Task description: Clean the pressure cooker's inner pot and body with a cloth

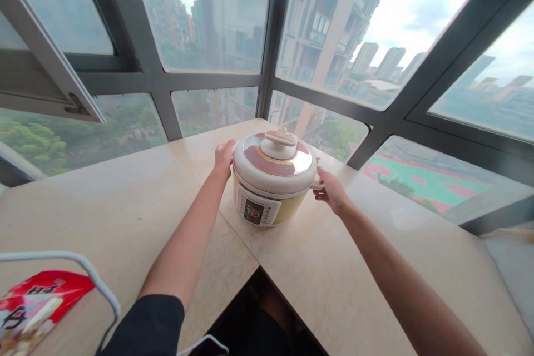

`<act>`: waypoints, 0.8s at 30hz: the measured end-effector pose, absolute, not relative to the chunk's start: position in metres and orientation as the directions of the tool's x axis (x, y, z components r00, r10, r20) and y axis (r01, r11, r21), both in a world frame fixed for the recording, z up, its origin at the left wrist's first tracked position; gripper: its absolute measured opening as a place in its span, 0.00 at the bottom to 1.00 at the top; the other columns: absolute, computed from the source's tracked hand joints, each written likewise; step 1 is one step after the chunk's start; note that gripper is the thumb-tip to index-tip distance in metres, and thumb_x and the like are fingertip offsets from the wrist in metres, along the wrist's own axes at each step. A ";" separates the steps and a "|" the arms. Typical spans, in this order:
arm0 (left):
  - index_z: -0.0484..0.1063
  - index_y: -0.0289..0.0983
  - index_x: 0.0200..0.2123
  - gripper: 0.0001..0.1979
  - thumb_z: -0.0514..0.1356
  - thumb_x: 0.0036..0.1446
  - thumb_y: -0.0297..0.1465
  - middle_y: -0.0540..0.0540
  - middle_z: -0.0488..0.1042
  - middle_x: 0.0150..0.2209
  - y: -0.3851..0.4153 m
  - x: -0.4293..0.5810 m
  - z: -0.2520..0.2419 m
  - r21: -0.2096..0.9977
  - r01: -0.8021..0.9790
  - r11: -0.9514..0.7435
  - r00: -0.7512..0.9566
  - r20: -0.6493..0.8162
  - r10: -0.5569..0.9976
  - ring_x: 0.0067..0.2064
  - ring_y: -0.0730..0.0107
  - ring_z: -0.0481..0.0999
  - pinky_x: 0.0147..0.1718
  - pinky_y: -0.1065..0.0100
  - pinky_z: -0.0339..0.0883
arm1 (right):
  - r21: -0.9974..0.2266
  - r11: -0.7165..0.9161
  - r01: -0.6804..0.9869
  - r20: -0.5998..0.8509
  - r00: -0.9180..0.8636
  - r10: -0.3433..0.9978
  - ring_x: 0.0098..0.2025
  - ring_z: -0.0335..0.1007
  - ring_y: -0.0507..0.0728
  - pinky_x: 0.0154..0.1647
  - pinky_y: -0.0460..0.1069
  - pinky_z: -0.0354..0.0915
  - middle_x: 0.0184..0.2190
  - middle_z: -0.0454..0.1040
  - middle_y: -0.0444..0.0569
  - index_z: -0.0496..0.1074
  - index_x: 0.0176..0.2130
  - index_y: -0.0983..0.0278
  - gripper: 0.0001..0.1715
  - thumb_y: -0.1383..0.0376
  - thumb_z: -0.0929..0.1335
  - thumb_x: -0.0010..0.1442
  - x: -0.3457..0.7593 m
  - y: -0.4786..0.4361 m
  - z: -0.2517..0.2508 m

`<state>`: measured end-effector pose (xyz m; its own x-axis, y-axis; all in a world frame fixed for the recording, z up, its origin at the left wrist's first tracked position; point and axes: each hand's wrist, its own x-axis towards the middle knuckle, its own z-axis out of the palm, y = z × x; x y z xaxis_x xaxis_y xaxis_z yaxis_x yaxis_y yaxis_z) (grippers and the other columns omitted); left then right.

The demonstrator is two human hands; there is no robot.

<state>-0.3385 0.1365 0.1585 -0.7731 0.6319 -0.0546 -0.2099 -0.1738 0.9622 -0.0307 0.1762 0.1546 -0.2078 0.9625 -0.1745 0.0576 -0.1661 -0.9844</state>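
Note:
An electric pressure cooker (287, 203) with a cream lid (240, 164) and a pale yellow body stands upright at the inner corner of the counter. Its control panel (258, 210) faces me, and a knob-like handle (278, 144) tops the lid. My left hand (225, 157) is closed at the cooker's left side; the handle there is mostly hidden behind the fingers. On the other side my right hand (329, 189) has its fingers wrapped round the right side handle (317, 184).
A beige stone counter (104, 200) runs along both window walls. At the lower left lie a red food packet (45, 303) and a white cable (54, 256). Dark window frames (267, 39) rise behind, and an opened window sash (54, 55) juts in at upper left.

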 end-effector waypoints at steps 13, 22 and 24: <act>0.76 0.36 0.30 0.05 0.62 0.50 0.31 0.44 0.79 0.38 0.152 -0.347 0.139 0.980 -0.087 -0.178 -0.761 0.050 0.647 0.43 0.64 0.73 0.48 0.64 0.65 | -0.961 -0.013 -0.278 0.031 -0.151 0.988 0.12 0.46 0.45 0.11 0.42 0.46 0.13 0.58 0.33 0.59 0.29 0.58 0.24 0.46 0.71 0.53 -0.048 0.170 0.125; 0.76 0.36 0.25 0.10 0.62 0.49 0.37 0.46 0.78 0.30 0.153 -0.348 0.130 0.994 -0.055 -0.096 -0.781 0.017 0.625 0.41 0.59 0.70 0.40 0.64 0.65 | -0.950 -0.028 -0.311 0.011 -0.121 0.993 0.13 0.51 0.46 0.11 0.43 0.47 0.14 0.60 0.34 0.61 0.29 0.59 0.21 0.48 0.71 0.50 -0.048 0.172 0.119; 0.76 0.36 0.25 0.10 0.61 0.49 0.37 0.46 0.77 0.30 0.149 -0.346 0.130 0.994 -0.040 -0.098 -0.784 0.030 0.620 0.41 0.60 0.70 0.40 0.64 0.65 | -0.949 -0.024 -0.315 0.010 -0.105 0.994 0.12 0.50 0.46 0.11 0.43 0.46 0.13 0.59 0.33 0.60 0.28 0.59 0.22 0.48 0.71 0.51 -0.049 0.172 0.119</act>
